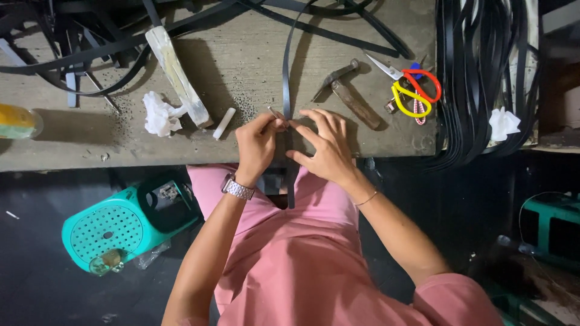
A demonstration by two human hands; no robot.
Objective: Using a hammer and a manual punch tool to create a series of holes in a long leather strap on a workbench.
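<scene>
1. Left hand [257, 145]: fingers are pinching together on a thin metal pin-like tool [277, 115], its tip resting against the strap at the bench edge. A metal-link wristwatch [237, 188] is sitting on the wrist.
2. Right hand [326, 148]: fingers are spreading apart, the fingertips [302, 125] pressing the strap flat against the bench; nothing is being gripped.
3. Long narrow black flat strap [286, 78]: lying lengthwise across the grey wooden workbench [241, 60], its near end hanging over the edge toward the lap. It is looking light, thin and springy, likely smooth on its faces; holding it by the edges close to the working point is seeming best.
4. Crumpled white tissue [158, 115], short white stick of chalk or wax [223, 123] and a pale wrapped wooden bar [178, 75]: resting left of the hands.
5. Rusty claw hammer with wooden handle [350, 96]: lying just right of the strap.
6. 1 pair of scissors with red and yellow handles [414, 90]: lying beyond the hammer.
7. Loose black strap bundles [483, 72]: piling at the far and right edges.
</scene>
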